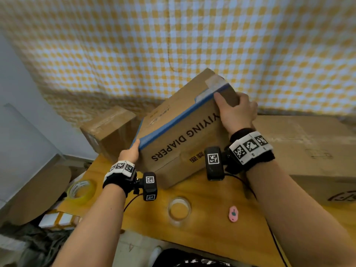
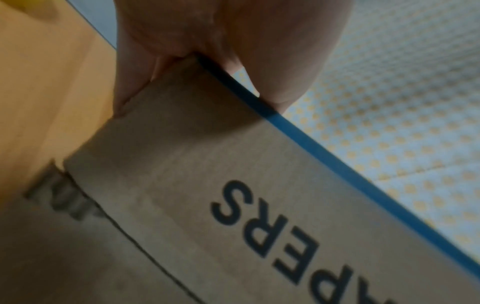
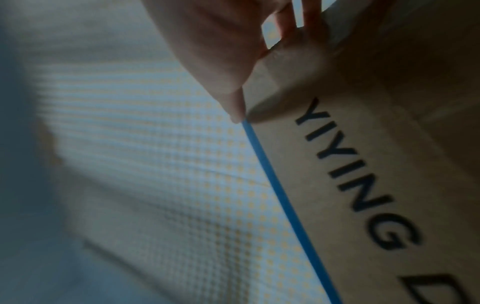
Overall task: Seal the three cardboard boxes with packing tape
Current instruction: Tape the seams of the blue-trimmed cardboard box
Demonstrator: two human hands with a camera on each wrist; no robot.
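A brown cardboard box (image 1: pixel 179 132) printed "YIYING DIAPERS", with a blue edge stripe (image 1: pixel 173 122), stands tilted on the wooden table (image 1: pixel 221 224). My left hand (image 1: pixel 131 153) grips its near left corner (image 2: pixel 187 67), thumb on the blue edge. My right hand (image 1: pixel 237 110) grips the far right corner (image 3: pixel 285 67), thumb on the stripe and fingers round the end. Old tape (image 1: pixel 214 80) shows on the top. A smaller taped box (image 1: pixel 109 130) sits behind left. A large box (image 1: pixel 312 151) lies at right. A clear tape roll (image 1: pixel 179 210) lies on the table in front.
A yellow tape roll (image 1: pixel 81 191) sits off the table's left edge. A pink cutter (image 1: pixel 233 213) lies right of the clear roll. A yellow checked curtain (image 1: pixel 173 45) hangs behind. White-and-yellow packets (image 1: pixel 59 219) and clutter lie at lower left.
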